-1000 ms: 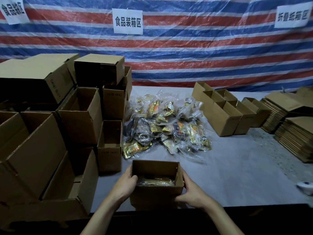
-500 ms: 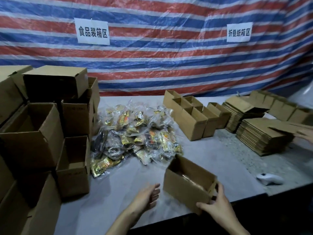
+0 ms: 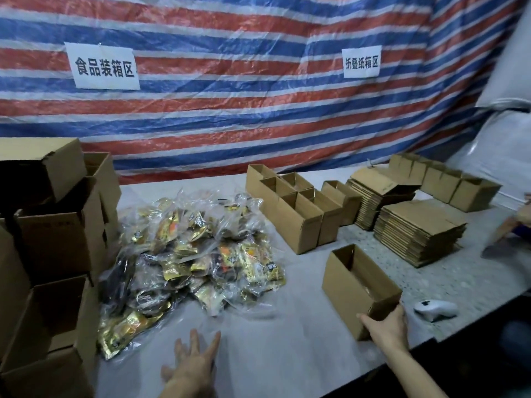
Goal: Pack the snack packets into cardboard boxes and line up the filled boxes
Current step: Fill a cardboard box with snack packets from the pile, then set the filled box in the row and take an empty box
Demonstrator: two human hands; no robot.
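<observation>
A small open cardboard box [image 3: 355, 285] with a packet inside sits on the table at the right. My right hand [image 3: 386, 326] grips its near corner. My left hand [image 3: 194, 360] hovers over the grey table with fingers spread, holding nothing. A heap of snack packets [image 3: 198, 251] in clear plastic lies in the middle. Behind the held box, several open boxes [image 3: 298, 208] stand together in rows.
Large empty cartons [image 3: 54, 239] are piled at the left. Stacks of flat cardboard [image 3: 416, 231] and more small boxes [image 3: 457, 185] fill the right rear. A white controller [image 3: 435, 309] lies near the table's front edge. Another person's hand [image 3: 523, 216] shows at the far right.
My left hand let go of the box. My right hand carried it from in front of me to the right, towards the rows of boxes. My view swung right.
</observation>
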